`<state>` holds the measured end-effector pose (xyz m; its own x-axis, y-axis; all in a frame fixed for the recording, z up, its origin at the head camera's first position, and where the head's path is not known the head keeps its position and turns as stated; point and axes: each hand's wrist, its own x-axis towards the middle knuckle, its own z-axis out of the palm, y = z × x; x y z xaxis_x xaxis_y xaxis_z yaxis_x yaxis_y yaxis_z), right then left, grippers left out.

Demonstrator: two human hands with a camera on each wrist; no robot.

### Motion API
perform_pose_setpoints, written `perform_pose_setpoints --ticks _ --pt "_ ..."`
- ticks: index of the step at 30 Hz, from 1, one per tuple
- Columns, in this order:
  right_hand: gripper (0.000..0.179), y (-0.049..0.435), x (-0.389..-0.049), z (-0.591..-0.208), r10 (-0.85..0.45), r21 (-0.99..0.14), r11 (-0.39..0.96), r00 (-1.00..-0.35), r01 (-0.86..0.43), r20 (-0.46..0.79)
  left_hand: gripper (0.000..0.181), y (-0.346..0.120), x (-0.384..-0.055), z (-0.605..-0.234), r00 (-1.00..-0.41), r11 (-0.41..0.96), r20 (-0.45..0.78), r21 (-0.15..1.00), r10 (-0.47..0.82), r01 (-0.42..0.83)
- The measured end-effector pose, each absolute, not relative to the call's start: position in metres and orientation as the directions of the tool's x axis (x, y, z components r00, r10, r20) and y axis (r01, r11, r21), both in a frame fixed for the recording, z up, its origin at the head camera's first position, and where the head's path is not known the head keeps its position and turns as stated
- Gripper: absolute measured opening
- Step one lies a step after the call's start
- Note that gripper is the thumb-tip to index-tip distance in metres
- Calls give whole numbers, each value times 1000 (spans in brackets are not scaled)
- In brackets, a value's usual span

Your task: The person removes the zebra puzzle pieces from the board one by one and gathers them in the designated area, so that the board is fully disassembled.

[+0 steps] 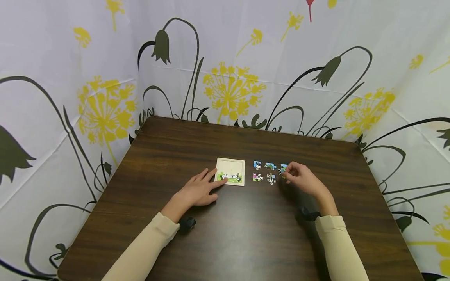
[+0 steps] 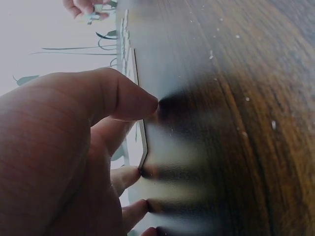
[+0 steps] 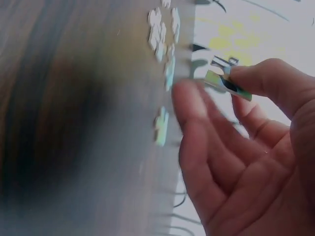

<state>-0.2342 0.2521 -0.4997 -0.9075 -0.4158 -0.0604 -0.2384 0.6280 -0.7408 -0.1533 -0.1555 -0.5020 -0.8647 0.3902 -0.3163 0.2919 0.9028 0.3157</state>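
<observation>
A square puzzle tray [image 1: 230,164] with a pale wooden rim lies on the table, a green, black and white picture along its front part. My left hand [image 1: 200,190] rests at its left side with fingers spread, the index finger reaching over the front-left corner. In the right wrist view, my right hand [image 3: 236,142] pinches a green, black and white jigsaw piece [image 3: 227,84] between thumb and finger, raised off the table. Right of the tray lie several loose pieces, among them a blue-and-green piece [image 1: 270,166] and a pink-and-green piece [image 1: 258,177].
The dark brown wooden table [image 1: 225,242] extends around both hands. A white cloth [image 1: 274,78] with yellow flowers and dark stems hangs along its far and side edges. Dark bands sit at both wrists.
</observation>
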Motion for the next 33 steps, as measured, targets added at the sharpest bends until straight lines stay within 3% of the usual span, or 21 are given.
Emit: perform_pose_setpoints --ticks 5,19,27,33 --pt "19 266 -233 -506 -378 -772 600 -925 -208 -44 63 -156 -154 -503 -867 902 -310 318 390 292" --pt "27 279 -243 -525 -338 -728 663 -938 -174 -83 65 -156 -154 -506 -866 889 -298 354 402 290" --pt "28 283 -240 -519 -291 -638 753 -951 -161 -104 66 -158 -155 -510 -864 868 -278 400 420 294" --pt "41 282 -241 -516 -351 -593 785 -918 -182 -183 66 -161 -156 -516 -866 868 -277 404 416 288"
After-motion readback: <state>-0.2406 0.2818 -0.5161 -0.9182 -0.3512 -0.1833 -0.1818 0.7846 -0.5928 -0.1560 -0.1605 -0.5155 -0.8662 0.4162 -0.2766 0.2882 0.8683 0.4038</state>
